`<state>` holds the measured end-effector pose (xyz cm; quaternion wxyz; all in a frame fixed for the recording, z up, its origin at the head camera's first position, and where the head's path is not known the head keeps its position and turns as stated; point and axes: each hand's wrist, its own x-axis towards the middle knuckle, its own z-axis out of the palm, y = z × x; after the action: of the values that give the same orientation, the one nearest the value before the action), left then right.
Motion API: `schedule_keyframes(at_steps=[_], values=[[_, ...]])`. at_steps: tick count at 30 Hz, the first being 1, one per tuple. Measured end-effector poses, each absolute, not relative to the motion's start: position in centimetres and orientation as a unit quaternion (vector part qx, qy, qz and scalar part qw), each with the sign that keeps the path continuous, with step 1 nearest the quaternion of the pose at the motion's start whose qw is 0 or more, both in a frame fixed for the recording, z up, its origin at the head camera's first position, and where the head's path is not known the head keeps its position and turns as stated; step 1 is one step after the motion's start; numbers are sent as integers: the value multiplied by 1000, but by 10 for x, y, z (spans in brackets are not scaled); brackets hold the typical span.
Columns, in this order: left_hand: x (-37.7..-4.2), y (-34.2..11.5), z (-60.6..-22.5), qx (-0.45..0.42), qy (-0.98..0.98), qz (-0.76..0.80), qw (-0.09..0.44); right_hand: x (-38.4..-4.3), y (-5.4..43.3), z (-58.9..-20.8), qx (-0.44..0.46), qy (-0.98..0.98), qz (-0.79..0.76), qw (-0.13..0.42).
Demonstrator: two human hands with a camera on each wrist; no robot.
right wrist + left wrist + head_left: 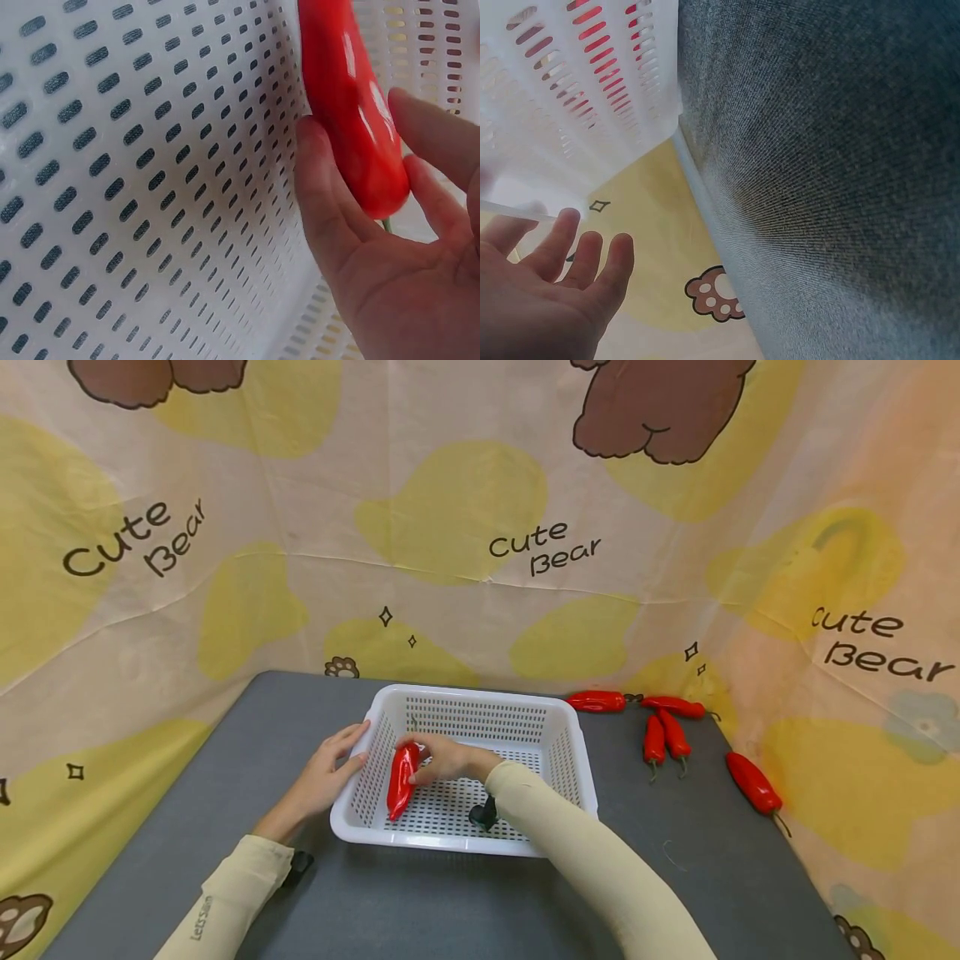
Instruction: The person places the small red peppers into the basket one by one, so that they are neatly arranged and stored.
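Observation:
A white perforated plastic basket (465, 841) stands on the dark grey table. Inside it, near its left wall, is a glossy red chili pepper (401, 783). My right hand (447, 758) reaches into the basket and holds this pepper by its upper, wider end, with fingers and thumb on opposite sides. A bit of green stem shows at that end in the right wrist view. At the basket's left rim, my left hand (327, 770) touches the outer edge with its fingertips; its other fingers (619, 255) are extended, only slightly bent, and apart in the left wrist view.
To the right of the basket lie several more red peppers: one (597, 701) by its back right corner, a cluster (654, 739) beside that, and a larger one (753, 783) at the table's right edge. A printed cloth (450, 635) hangs behind the table (420, 910).

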<state>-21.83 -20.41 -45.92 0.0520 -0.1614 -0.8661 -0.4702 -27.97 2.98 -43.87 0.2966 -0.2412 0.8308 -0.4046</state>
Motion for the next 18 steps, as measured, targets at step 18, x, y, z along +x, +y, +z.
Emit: schedule_keyframes(at_steps=[18], values=[[-220, -205, -462, -166, -870, -460, 66, -276, 34, -435, -245, 826, -364, 355]])
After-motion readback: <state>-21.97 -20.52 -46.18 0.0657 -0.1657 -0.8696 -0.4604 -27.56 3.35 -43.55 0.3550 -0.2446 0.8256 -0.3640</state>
